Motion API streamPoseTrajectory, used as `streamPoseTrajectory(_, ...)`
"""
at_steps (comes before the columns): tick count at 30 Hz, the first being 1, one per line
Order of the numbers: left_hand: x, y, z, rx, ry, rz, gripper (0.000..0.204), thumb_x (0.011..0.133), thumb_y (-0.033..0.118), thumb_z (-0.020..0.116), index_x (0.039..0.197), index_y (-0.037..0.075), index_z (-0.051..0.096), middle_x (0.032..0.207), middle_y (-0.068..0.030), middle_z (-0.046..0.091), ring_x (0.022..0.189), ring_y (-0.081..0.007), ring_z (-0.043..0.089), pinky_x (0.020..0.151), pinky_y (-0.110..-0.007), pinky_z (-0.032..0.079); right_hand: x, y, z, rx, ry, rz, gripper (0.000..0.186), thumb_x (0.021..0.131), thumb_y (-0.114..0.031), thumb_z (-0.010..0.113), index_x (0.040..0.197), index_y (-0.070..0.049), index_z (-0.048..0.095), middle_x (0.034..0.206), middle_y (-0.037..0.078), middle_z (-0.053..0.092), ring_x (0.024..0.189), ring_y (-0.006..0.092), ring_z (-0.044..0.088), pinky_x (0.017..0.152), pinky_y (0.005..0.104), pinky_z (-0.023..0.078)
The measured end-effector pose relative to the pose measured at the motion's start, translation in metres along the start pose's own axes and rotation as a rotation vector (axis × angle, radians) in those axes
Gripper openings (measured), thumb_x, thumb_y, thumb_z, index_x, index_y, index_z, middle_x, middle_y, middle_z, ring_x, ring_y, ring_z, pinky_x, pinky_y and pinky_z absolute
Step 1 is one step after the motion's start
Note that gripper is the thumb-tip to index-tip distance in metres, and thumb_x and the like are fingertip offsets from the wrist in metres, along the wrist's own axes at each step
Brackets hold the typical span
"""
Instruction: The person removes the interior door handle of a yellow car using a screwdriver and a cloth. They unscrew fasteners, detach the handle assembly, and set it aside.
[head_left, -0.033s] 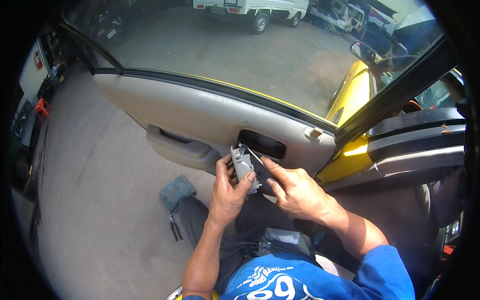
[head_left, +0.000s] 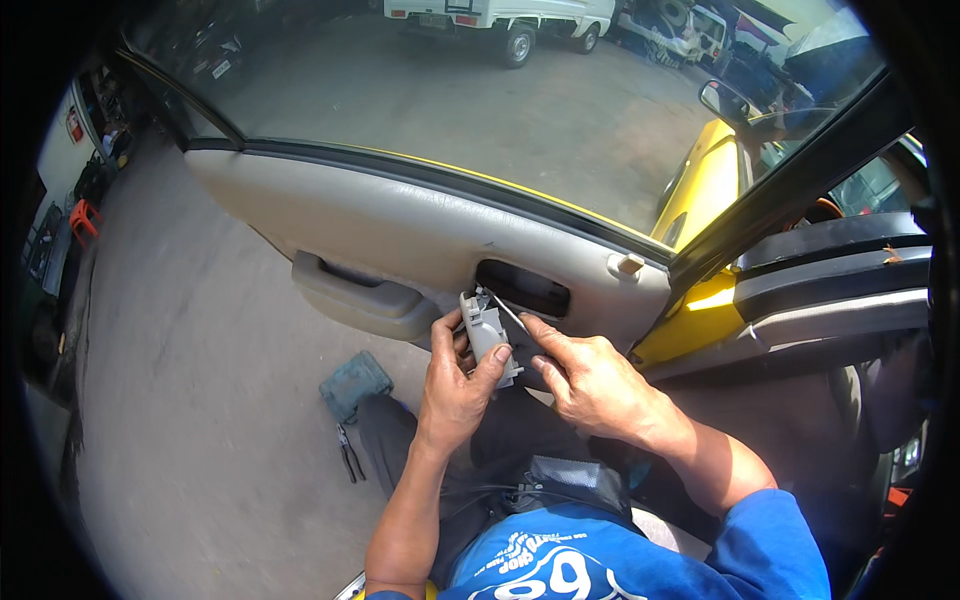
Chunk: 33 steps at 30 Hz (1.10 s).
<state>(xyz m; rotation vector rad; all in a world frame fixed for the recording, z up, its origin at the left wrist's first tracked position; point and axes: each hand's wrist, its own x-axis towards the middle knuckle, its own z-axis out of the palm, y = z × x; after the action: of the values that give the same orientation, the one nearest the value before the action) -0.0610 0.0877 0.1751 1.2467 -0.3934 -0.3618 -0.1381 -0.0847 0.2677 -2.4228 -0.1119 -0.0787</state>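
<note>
My left hand (head_left: 455, 385) grips a grey plastic inside door handle (head_left: 487, 330), detached and tilted below the rectangular opening (head_left: 525, 288) in the door panel. The thumb presses its lower end; the fingers curl behind its left edge. From the right, my right hand (head_left: 590, 380) is closed, index finger stretched along a thin metal screwdriver (head_left: 507, 308). Its tip meets the upper end of the door handle, beside a small pale clip; the grip end is hidden in my palm. The beige door panel (head_left: 370, 200) stands just beyond both hands.
A beige armrest pull (head_left: 365, 300) juts from the panel left of my hands. On the concrete floor lie a teal case (head_left: 356, 385) and black-handled pliers (head_left: 350, 453). The yellow car body (head_left: 690, 335) and door sill are at right; a white truck (head_left: 510, 20) stands beyond the window.
</note>
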Motion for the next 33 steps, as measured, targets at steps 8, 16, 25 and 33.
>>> streamPoseTrajectory(8, 0.006, -0.002, 0.003, 0.013, 0.019, 0.025, 0.07, 0.102, 0.024, 0.074, 0.15, -0.002, 0.032, 0.126, -0.0199, 0.064, 0.111, -0.0207, 0.066, 0.092, -0.034, 0.058, 0.003, -0.003, 0.002, -0.013, -0.028, 0.066, 0.051, 0.101, -0.007, 0.062, 0.149, 0.005, 0.05, 0.1, 0.034, 0.072, 0.091, 0.0496, 0.072, 0.081, 0.0505, 0.058)
streamPoseTrajectory(16, 0.007, 0.0, -0.002, 0.092, 0.003, 0.042, 0.07, 0.1, 0.03, 0.076, 0.149, 0.0, 0.036, 0.121, -0.0179, 0.067, 0.11, -0.0204, 0.067, 0.091, -0.035, 0.059, 0.008, -0.005, 0.004, -0.036, -0.074, 0.108, 0.055, 0.101, -0.006, 0.06, 0.153, 0.004, 0.045, 0.095, 0.034, 0.071, 0.091, 0.0503, 0.072, 0.08, 0.0513, 0.058)
streamPoseTrajectory(25, 0.012, 0.008, -0.012, 0.14, -0.054, 0.008, 0.069, 0.099, 0.029, 0.076, 0.149, 0.001, 0.037, 0.118, -0.0185, 0.068, 0.103, -0.0205, 0.069, 0.086, -0.036, 0.06, 0.021, 0.01, -0.038, -0.342, -0.26, -0.014, 0.056, 0.101, -0.009, 0.06, 0.154, -0.002, 0.045, 0.086, 0.03, 0.071, 0.08, 0.0457, 0.073, 0.074, 0.0526, 0.057)
streamPoseTrajectory(33, 0.012, 0.012, -0.014, 0.169, -0.046, 0.006, 0.069, 0.099, 0.032, 0.075, 0.149, 0.001, 0.038, 0.119, -0.0184, 0.068, 0.105, -0.0218, 0.068, 0.088, -0.037, 0.059, 0.015, 0.023, -0.017, -0.304, -0.097, -0.028, 0.06, 0.097, -0.006, 0.063, 0.155, -0.007, 0.048, 0.09, 0.027, 0.069, 0.082, 0.0436, 0.071, 0.073, 0.0525, 0.057)
